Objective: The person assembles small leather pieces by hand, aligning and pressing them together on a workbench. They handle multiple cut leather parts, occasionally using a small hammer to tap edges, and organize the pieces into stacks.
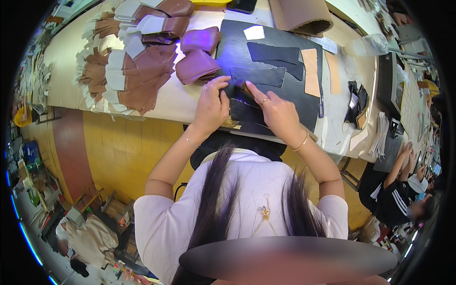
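Observation:
My right hand [280,116] is closed round a short dark block-like tool [241,86], with the index finger stretched along it. The tool rests over black leather-like pieces on a black mat [304,107]; its working end is hidden. One black piece [259,77] lies just beyond it, and another black piece [244,110] lies nearer me, between my hands. My left hand [212,108] rests at the mat's left edge, thumb and fingers apart, with nothing visible in it. Farther up the mat is a larger black piece [275,54].
Fanned brown and white pieces [137,78] and brown stacks [197,66] lie left. Tan strips [311,71], a slim dark tool [321,102] and a plastic bottle [368,45] are to the right. A brown roll [304,16] lies at the back. Another person [396,197] sits at right.

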Action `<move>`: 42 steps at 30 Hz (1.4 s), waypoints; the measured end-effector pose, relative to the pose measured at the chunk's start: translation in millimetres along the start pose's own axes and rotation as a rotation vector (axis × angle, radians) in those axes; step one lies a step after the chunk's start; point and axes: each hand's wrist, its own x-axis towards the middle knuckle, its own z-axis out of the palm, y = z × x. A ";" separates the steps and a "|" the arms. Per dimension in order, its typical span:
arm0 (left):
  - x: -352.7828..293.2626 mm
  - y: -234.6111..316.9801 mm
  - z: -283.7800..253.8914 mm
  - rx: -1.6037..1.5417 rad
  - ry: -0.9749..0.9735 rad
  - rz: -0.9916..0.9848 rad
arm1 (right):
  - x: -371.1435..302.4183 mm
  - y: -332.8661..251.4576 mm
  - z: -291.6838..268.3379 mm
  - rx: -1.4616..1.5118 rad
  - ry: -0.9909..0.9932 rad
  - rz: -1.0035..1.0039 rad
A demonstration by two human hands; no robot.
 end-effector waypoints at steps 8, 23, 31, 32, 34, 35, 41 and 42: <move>4.6 3.1 1.5 0.310 -0.190 0.109 | -5.7 14.6 2.1 -0.007 0.083 0.082; 2.6 7.1 5.1 0.443 -0.251 0.145 | -28.0 33.6 3.5 -0.021 0.217 0.164; 2.8 8.8 7.6 0.427 -0.217 0.145 | -48.2 44.4 -1.5 -0.017 0.281 0.267; 2.3 8.8 7.5 0.425 -0.209 0.146 | -50.6 45.9 -1.3 0.020 0.293 0.247; 2.3 8.3 7.2 0.417 -0.199 0.142 | -54.4 46.9 0.5 0.075 0.372 0.211; 1.6 9.0 7.0 0.408 -0.198 0.148 | -57.2 48.7 -1.1 0.052 0.328 0.242; -35.6 36.7 8.5 0.174 -0.304 0.279 | -99.6 45.5 -18.4 0.288 0.473 0.087; -44.0 43.4 11.8 0.165 -0.389 0.326 | -105.6 43.3 -17.8 0.214 0.325 0.144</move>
